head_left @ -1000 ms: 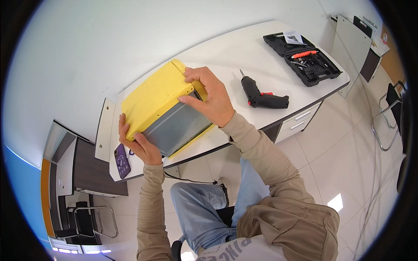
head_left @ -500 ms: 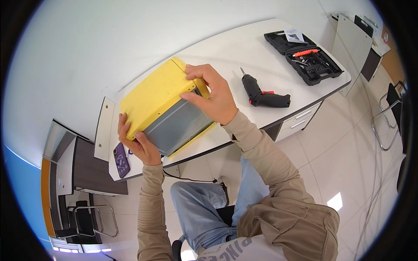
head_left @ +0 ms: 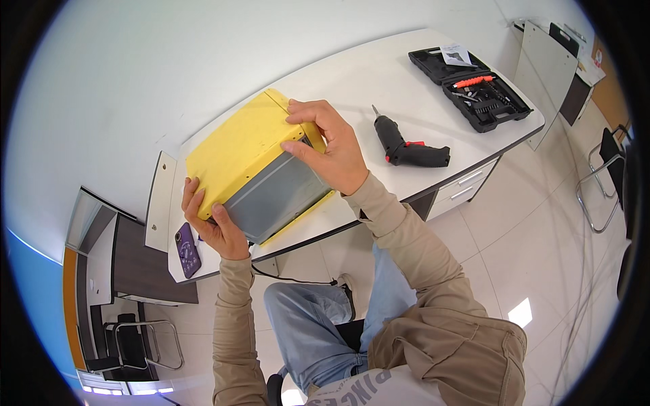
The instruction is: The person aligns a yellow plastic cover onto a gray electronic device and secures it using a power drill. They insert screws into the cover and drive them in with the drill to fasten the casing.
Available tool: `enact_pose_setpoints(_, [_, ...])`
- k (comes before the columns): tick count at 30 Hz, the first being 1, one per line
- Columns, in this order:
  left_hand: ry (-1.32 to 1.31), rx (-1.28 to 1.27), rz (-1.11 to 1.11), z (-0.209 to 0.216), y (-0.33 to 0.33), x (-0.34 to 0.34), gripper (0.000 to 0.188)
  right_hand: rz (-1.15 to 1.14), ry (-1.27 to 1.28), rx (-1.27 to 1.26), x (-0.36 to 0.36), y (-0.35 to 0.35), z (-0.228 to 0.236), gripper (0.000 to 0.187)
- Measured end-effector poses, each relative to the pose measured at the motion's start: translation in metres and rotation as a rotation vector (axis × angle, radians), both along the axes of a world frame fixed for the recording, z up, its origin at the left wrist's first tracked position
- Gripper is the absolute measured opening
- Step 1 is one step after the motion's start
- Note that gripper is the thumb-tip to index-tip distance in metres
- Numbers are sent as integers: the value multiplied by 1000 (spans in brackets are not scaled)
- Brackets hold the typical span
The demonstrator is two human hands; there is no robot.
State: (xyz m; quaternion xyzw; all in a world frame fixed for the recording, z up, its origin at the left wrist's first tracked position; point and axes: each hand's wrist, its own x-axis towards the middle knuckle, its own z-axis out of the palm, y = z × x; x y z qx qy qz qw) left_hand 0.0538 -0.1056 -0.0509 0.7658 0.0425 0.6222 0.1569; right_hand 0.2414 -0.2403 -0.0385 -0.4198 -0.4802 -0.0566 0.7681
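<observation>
A boxy yellow metal case with a grey panel on its near side is gripped between my two hands over the left part of the white table. My left hand wraps its near left corner, thumb on the edge above the grey panel. At the far right corner my right hand closes on the yellow edge, thumb on the near rim and fingers over the top. The case's underside is hidden. To the right lies a black cordless screwdriver with red buttons, its bit pointing away.
An open black tool case with bits and an orange piece lies at the table's right end. A purple phone rests near the left end. A black cable hangs below the near edge. Chairs stand on the floor.
Hardly anything differs. The whole view has shifted very slightly, and both hands keep the same hold on the yellow case.
</observation>
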Motion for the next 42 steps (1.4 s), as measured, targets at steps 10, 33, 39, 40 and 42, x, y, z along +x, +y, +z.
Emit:
enact_pose_setpoints(10, [258,256,381,25,-14,-13,20,20,25,25,4,5,-6,28])
enact_pose_setpoints(33, [431,528,362,55,-38,12,33,37,16,-10,4,2,-5,25])
enact_pose_setpoints(39, [414,491,345,57,-36,12,31,-33,-21,20,3,6,-5,26])
enact_pose_setpoints(40, [407,499,348,57,-35,13,31,-38,-26,23,3,6,-5,26])
enact_pose_setpoints(42, [405,502,349,56,-35,13,31,-48,-44,29,4,7,-6,26])
